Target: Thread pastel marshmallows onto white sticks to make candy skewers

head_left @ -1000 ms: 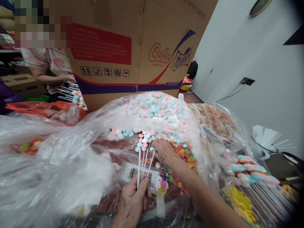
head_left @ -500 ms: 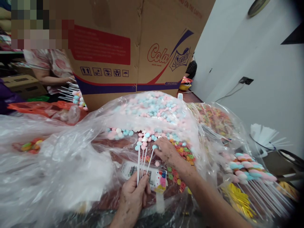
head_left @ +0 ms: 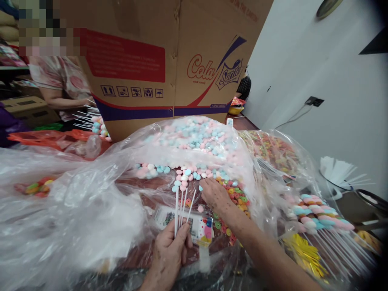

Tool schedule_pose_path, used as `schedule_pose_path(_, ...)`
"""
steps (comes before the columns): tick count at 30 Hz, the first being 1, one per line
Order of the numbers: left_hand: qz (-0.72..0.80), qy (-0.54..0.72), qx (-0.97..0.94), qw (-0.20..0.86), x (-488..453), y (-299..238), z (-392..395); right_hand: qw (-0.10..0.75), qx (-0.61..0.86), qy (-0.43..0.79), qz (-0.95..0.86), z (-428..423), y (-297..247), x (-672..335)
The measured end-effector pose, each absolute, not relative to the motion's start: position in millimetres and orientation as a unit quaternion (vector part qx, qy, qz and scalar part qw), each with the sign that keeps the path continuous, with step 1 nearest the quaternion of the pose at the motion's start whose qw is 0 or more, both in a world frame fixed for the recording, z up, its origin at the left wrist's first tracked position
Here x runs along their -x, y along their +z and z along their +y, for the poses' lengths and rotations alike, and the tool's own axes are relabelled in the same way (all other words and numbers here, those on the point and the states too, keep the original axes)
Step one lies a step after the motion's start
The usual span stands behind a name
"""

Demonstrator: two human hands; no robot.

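Several thin white sticks [head_left: 176,210] are gripped upright in my left hand [head_left: 169,246], its thumb and fingers closed around their lower ends. Pink, blue and white marshmallows [head_left: 183,178] are at the tops of the left sticks. The rightmost stick leans right and its tip is bare. My right hand [head_left: 215,196] is closed in a pinch on a small blue marshmallow [head_left: 200,188], just right of that bare tip and slightly apart from it. A loose pink marshmallow [head_left: 201,208] lies below my right hand.
Behind my hands lies a clear plastic bag [head_left: 194,133] of marshmallows, before a large carton [head_left: 136,60]. Ring-shaped gummies [head_left: 224,224] lie under my right arm. Finished marshmallow sticks [head_left: 321,212] and yellow ties [head_left: 306,254] lie right. A co-worker [head_left: 60,81] is at left.
My right hand has moved slightly right with the blue marshmallow, away from the rightmost stick's tip, which now shows bare. My left hand and its sticks have stayed nearly still.
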State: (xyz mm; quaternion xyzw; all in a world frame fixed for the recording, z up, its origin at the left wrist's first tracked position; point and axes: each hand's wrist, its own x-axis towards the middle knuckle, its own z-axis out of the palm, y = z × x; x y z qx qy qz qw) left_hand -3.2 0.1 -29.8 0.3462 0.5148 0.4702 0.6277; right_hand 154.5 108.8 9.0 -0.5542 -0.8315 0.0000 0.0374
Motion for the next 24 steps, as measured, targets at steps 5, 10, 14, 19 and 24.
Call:
schedule_pose_path(5, 0.513, 0.469, -0.348, 0.629, 3.7, -33.0, 0.2, 0.058, 0.572, 0.098, -0.813, 113.6, 8.7, -163.1)
schedule_pose_path(10, 0.527, 0.473, -0.337, 0.62, 0.9, -40.4, 1.5, 0.141, 0.556, 0.066, -0.817, 115.3, 5.3, -174.4)
schedule_pose_path(14, 0.53, 0.468, -0.34, 0.62, 1.0, -37.4, 1.2, 0.092, 0.52, 0.03, -0.849, 107.5, 5.2, -162.5)
schedule_pose_path(19, 0.524, 0.468, -0.346, 0.622, 3.1, -28.4, -0.4, 0.05, 0.549, 0.042, -0.833, 109.8, 5.3, -152.6)
schedule_pose_path(24, 0.523, 0.469, -0.346, 0.621, 3.2, -26.1, -1.3, 0.126, 0.573, 0.121, -0.801, 126.6, 5.0, -172.2)
